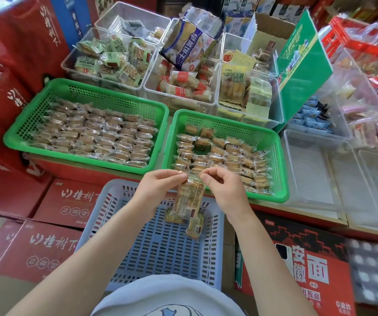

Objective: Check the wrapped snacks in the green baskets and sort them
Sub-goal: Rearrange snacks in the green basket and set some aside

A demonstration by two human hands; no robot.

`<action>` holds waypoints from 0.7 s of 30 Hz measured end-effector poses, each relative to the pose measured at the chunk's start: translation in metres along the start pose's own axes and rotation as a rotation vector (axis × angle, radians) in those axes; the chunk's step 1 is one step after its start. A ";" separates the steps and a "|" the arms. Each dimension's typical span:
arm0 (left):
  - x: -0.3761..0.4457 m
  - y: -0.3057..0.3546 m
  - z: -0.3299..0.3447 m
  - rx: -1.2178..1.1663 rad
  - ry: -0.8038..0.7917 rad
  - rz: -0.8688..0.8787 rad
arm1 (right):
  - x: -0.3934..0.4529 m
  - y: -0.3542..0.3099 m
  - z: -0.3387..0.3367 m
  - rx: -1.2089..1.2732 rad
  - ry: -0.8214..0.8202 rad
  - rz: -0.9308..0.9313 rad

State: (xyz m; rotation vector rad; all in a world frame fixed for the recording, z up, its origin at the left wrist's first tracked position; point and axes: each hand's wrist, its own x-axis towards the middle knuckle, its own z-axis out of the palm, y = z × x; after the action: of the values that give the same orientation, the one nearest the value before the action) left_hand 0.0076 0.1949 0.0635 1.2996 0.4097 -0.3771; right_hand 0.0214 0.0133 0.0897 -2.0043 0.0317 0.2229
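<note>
Two green baskets hold clear-wrapped brown snacks. The left green basket (46, 96) is packed in neat rows. The right green basket (281, 183) is partly filled, with bare mesh at its back. My left hand (158, 190) and my right hand (222, 190) each pinch a top corner of one wrapped snack (191, 197), which hangs upright between them. Below it sits a pale blue basket (160, 247) with two wrapped snacks (184, 221) lying at its far end.
Clear bins (208, 103) of other packaged snacks stand behind the green baskets, with a big biscuit bag (188, 46) on top. Empty clear bins (308, 174) are at the right. Red cartons (46, 245) surround the blue basket, and a green sign (302, 65) stands upright.
</note>
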 end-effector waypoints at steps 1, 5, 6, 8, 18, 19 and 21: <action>0.004 0.000 0.001 -0.006 0.000 0.001 | 0.003 0.001 -0.002 0.010 -0.006 0.013; 0.025 0.007 0.010 -0.025 0.013 0.023 | 0.019 0.003 -0.010 -0.085 -0.195 0.110; 0.031 0.009 0.014 0.017 0.035 0.040 | 0.025 0.004 -0.011 -0.150 -0.236 0.129; 0.046 0.014 0.025 0.153 0.083 0.100 | 0.039 0.004 -0.015 -0.205 -0.267 0.134; 0.155 -0.005 0.019 1.346 0.040 0.261 | 0.145 0.057 -0.035 -0.319 0.075 0.103; 0.163 -0.011 0.017 1.445 0.007 0.247 | 0.156 0.063 -0.033 -0.337 0.082 0.078; 0.176 -0.020 0.014 1.601 -0.041 0.229 | 0.173 0.072 -0.025 -0.400 0.080 0.013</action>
State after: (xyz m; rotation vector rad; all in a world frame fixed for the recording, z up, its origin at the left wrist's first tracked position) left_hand 0.1520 0.1703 -0.0372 2.8445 -0.2024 -0.5485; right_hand 0.1863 -0.0266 0.0063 -2.4119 0.0550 0.1660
